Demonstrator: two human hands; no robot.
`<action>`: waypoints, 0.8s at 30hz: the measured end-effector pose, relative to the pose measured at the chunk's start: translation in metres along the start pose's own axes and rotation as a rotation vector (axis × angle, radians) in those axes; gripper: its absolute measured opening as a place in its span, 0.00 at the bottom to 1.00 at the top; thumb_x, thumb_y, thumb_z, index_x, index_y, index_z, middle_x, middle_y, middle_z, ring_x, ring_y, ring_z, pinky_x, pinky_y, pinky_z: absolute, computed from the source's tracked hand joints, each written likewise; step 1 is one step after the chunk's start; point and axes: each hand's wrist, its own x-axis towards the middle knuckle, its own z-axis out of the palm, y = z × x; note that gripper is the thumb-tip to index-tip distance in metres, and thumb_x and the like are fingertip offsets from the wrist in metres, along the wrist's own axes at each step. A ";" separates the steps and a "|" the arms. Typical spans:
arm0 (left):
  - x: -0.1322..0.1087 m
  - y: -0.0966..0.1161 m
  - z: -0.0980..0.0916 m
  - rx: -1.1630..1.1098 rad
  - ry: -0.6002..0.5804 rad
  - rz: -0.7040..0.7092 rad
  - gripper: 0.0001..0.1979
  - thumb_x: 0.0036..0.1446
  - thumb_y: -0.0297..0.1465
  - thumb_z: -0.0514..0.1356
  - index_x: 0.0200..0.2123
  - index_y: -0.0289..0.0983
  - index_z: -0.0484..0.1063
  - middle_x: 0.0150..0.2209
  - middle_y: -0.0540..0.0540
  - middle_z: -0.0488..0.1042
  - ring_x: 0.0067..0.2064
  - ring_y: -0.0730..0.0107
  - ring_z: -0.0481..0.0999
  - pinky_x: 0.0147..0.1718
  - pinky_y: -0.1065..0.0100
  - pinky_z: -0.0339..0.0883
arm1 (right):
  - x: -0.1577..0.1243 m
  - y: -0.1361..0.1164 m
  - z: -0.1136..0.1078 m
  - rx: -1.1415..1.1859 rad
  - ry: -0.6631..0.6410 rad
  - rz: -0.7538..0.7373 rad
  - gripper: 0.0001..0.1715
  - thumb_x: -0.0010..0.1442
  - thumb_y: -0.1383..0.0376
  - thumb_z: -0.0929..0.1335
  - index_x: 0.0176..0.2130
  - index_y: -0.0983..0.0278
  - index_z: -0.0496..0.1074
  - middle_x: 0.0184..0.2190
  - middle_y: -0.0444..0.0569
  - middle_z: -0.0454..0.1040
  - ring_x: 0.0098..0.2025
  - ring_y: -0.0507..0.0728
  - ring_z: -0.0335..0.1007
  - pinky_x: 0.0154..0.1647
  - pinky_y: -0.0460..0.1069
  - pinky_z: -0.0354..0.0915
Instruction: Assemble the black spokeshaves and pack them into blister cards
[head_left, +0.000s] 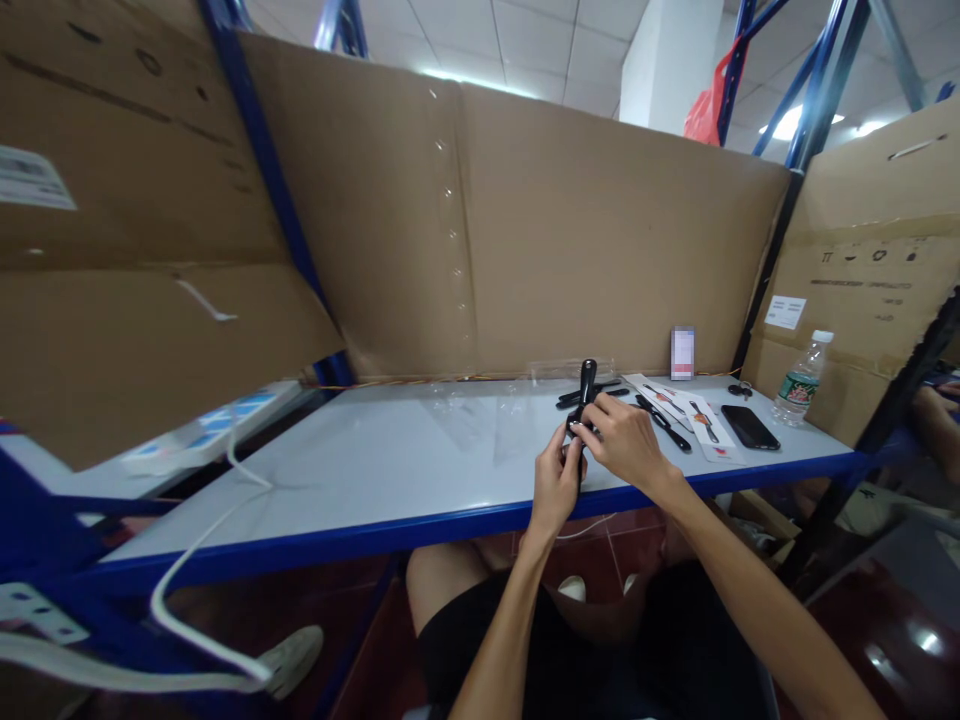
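Over the front edge of the table, a black tool (pixel 589 376) with a glossy, rounded handle stands upright between my hands. My left hand (pixel 555 482) is closed round its lower part. Higher up, my right hand (pixel 621 434) pinches it near the middle, where fingers cover the detail. The tool's exact kind cannot be made out. Several similar black tools (pixel 616 391) lie just behind my hands, and another black tool (pixel 663 424) is to the right of them. Beside that lie printed cards (pixel 703 424) picturing a black tool with something orange.
A dark phone (pixel 750 427) and a water bottle (pixel 798 384) stand at the table's right end, near small dark items (pixel 739 390). Another phone (pixel 682 353) leans against the cardboard wall (pixel 600 230). Clear plastic packaging (pixel 510 400) lies mid-table. Left are a power strip (pixel 214 430) and white cable (pixel 180 580).
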 end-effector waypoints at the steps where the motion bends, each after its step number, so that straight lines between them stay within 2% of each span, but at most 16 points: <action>1: 0.000 -0.001 0.000 0.006 0.004 0.003 0.24 0.62 0.48 0.60 0.50 0.34 0.73 0.20 0.55 0.62 0.21 0.75 0.58 0.22 0.73 0.51 | 0.000 -0.001 0.001 0.001 0.009 0.008 0.10 0.70 0.62 0.66 0.38 0.63 0.75 0.39 0.51 0.75 0.41 0.57 0.71 0.37 0.49 0.59; 4: -0.001 -0.004 -0.001 0.031 0.024 0.011 0.22 0.61 0.46 0.61 0.49 0.34 0.74 0.21 0.54 0.63 0.22 0.75 0.58 0.23 0.72 0.50 | 0.000 -0.008 0.006 0.015 0.034 0.066 0.12 0.70 0.62 0.65 0.36 0.63 0.74 0.38 0.51 0.75 0.39 0.56 0.71 0.37 0.49 0.58; 9: -0.003 -0.003 -0.003 0.087 0.048 0.049 0.26 0.62 0.43 0.60 0.57 0.33 0.72 0.22 0.53 0.66 0.23 0.74 0.59 0.23 0.71 0.52 | 0.001 -0.027 0.011 0.070 0.052 0.272 0.12 0.70 0.63 0.65 0.35 0.63 0.73 0.36 0.51 0.76 0.36 0.56 0.72 0.35 0.49 0.57; 12: -0.004 0.002 -0.002 0.050 0.062 0.036 0.26 0.60 0.44 0.62 0.56 0.33 0.72 0.21 0.54 0.66 0.22 0.74 0.59 0.22 0.72 0.52 | 0.000 -0.032 0.013 0.188 0.102 0.386 0.13 0.69 0.63 0.65 0.31 0.62 0.72 0.34 0.49 0.76 0.34 0.56 0.71 0.34 0.48 0.57; 17: -0.002 0.009 0.000 -0.131 0.048 -0.024 0.25 0.59 0.49 0.62 0.48 0.34 0.71 0.15 0.59 0.59 0.16 0.78 0.52 0.17 0.73 0.46 | -0.014 -0.017 0.013 0.697 0.320 0.494 0.22 0.69 0.53 0.62 0.29 0.61 0.70 0.24 0.45 0.72 0.28 0.54 0.67 0.31 0.47 0.58; 19: -0.002 0.010 -0.001 -0.188 0.035 -0.015 0.23 0.60 0.49 0.61 0.46 0.36 0.69 0.14 0.60 0.58 0.15 0.79 0.52 0.16 0.73 0.45 | -0.023 -0.007 0.014 0.815 0.405 0.579 0.24 0.68 0.50 0.62 0.28 0.62 0.70 0.21 0.43 0.67 0.25 0.54 0.62 0.28 0.47 0.57; 22: -0.001 0.011 -0.003 -0.257 0.030 -0.019 0.21 0.60 0.48 0.62 0.46 0.37 0.68 0.14 0.59 0.60 0.15 0.79 0.53 0.15 0.74 0.45 | -0.034 0.007 0.021 0.853 0.421 0.658 0.25 0.65 0.48 0.63 0.25 0.62 0.70 0.17 0.41 0.60 0.22 0.53 0.57 0.25 0.48 0.54; 24: -0.001 0.012 -0.004 -0.291 0.017 -0.034 0.21 0.60 0.48 0.62 0.47 0.38 0.68 0.16 0.58 0.63 0.16 0.78 0.56 0.16 0.74 0.48 | -0.039 0.014 0.029 0.875 0.381 0.655 0.25 0.64 0.48 0.64 0.24 0.62 0.70 0.17 0.41 0.60 0.22 0.53 0.57 0.25 0.48 0.54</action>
